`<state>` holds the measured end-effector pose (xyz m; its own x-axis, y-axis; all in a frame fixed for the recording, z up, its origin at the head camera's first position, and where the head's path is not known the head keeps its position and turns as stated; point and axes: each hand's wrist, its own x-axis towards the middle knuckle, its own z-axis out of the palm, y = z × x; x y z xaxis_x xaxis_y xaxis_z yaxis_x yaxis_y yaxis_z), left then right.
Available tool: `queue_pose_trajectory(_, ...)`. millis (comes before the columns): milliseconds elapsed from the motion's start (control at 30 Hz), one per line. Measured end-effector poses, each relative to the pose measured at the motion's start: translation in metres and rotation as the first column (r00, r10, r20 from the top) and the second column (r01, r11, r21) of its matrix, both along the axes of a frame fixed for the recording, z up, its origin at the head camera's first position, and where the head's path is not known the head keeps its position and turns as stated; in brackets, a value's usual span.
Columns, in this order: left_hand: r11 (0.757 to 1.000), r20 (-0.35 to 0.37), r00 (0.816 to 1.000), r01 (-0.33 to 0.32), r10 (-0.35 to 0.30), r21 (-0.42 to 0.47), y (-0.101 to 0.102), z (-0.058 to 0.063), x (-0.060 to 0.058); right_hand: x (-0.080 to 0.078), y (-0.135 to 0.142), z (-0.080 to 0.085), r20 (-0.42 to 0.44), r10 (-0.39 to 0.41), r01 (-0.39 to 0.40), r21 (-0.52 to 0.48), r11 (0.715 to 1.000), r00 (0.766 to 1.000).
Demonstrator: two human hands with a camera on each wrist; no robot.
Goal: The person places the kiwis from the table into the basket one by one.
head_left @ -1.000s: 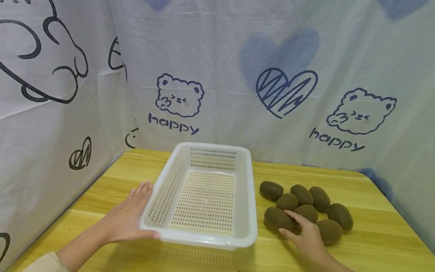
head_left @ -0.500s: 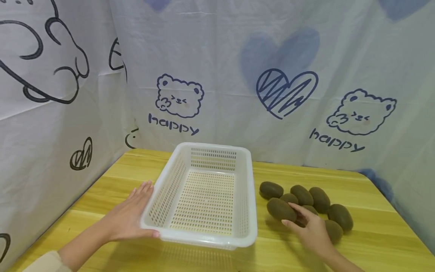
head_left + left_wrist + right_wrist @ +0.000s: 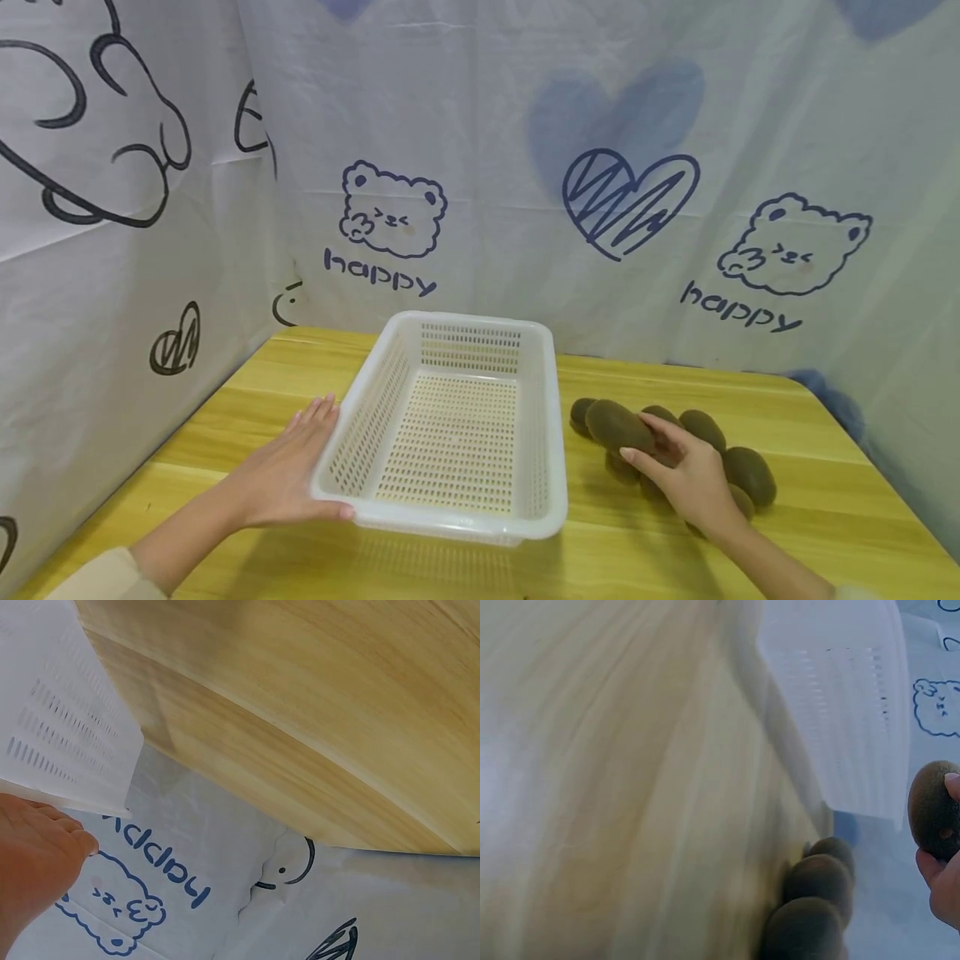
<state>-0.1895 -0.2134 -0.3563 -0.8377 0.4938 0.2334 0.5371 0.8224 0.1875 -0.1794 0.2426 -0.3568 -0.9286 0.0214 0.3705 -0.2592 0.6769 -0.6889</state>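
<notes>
Between thumb and fingers, my right hand (image 3: 693,475) holds a brown kiwi (image 3: 618,426) above the other kiwis on the table. The right wrist view shows this held kiwi (image 3: 933,811) lifted clear of the tabletop. Beneath and behind that hand lie several more kiwis (image 3: 750,477), some partly hidden by it. A white slotted plastic basket (image 3: 551,467) stands left of the kiwis, with nothing in it. At the basket's left rim rests my left hand (image 3: 288,475), fingers straight along the side and thumb at the front corner.
The yellow wood-grain table (image 3: 832,533) carries basket and fruit. A white cloth with printed bears and hearts (image 3: 495,250) hangs behind the table and along its left side. In the right wrist view, several kiwis (image 3: 817,885) lie in a row near the basket.
My right hand has raised the kiwi off the table and moved it up and away, over the rest of the pile. The left hand and the basket have stayed in place.
</notes>
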Motion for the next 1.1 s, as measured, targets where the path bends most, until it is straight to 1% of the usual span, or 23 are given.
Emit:
queue_pose_trajectory(167,1.000,0.032,0.999,-0.016,0.016,-0.016,0.001,0.002,-0.002,-0.002,-0.008,0.013,-0.006,0.047,-0.047,-0.009,0.999,0.999)
queue_pose_trajectory(333,0.999,0.050,0.998,-0.033,0.035,-0.035,0.003,0.006,-0.003,-0.004,-0.020,0.023,0.009,0.113,-0.113,-0.046,0.993,0.994)
queue_pose_trajectory(500,0.998,0.065,0.997,-0.043,0.045,-0.037,0.006,0.008,-0.002,-0.006,-0.035,0.029,0.004,0.210,-0.209,-0.076,0.975,0.978)
queue_pose_trajectory(600,0.998,0.071,0.996,-0.047,0.050,-0.037,0.007,0.008,-0.002,-0.007,-0.045,0.032,0.013,0.280,-0.278,-0.101,0.955,0.960)
queue_pose_trajectory(733,0.998,0.068,0.997,-0.046,0.049,-0.032,0.007,0.008,-0.001,-0.011,-0.061,0.032,0.035,0.376,-0.367,-0.153,0.918,0.926)
queue_pose_trajectory(800,0.999,0.063,0.997,-0.045,0.047,-0.030,0.007,0.008,-0.001,-0.014,-0.069,0.032,0.049,0.420,-0.408,-0.158,0.899,0.906)
queue_pose_trajectory(867,0.999,0.065,0.997,-0.044,0.045,-0.024,0.007,0.008,-0.001,-0.016,-0.077,0.032,0.080,0.474,-0.457,-0.165,0.874,0.877)
queue_pose_trajectory(1033,0.999,0.083,0.995,-0.047,0.048,-0.013,0.007,0.007,-0.001,-0.020,-0.099,0.033,0.169,0.578,-0.563,-0.131,0.816,0.799)
queue_pose_trajectory(1100,0.999,0.085,0.995,-0.047,0.048,-0.014,0.008,0.007,-0.002,-0.022,-0.107,0.032,0.189,0.597,-0.588,-0.105,0.802,0.780)
